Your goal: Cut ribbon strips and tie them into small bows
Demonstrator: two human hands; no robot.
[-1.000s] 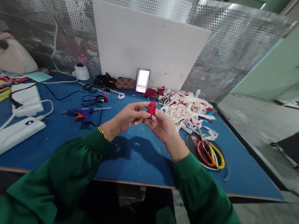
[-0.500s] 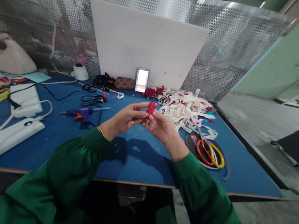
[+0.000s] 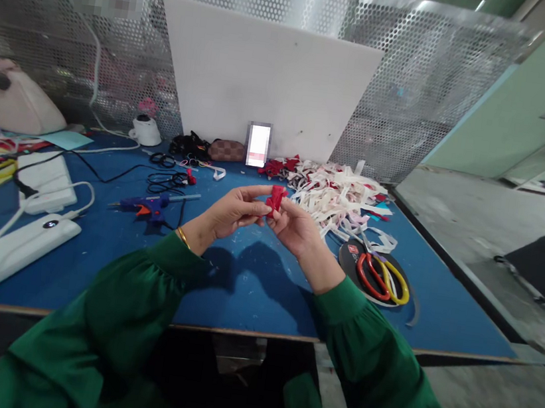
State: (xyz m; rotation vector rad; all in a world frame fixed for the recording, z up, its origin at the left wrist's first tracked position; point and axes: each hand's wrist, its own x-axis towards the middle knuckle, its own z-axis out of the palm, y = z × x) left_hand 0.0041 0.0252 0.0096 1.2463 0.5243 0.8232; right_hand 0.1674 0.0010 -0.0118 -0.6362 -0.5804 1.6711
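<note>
A small red ribbon bow is pinched between my two hands above the middle of the blue table. My left hand grips its left side with thumb and fingers. On the other side, my right hand has its thumb and fingertips closed on the bow's lower right part. Fingers cover some of the ribbon, so its full shape is partly hidden. Left of my hands lies a blue glue gun with a clear glue stick in its back. Behind my right hand is a heap of white ribbon pieces.
Scissors with red and yellow handles lie on a black ribbon spool at the right. A lit phone leans against a white board. At the left are a white power strip and cables. The blue table ends close to me.
The red bow has turned slightly in my fingers and shows a wider, fuller face. The left fingers below it have shifted a little; both hands stay in almost the same place.
</note>
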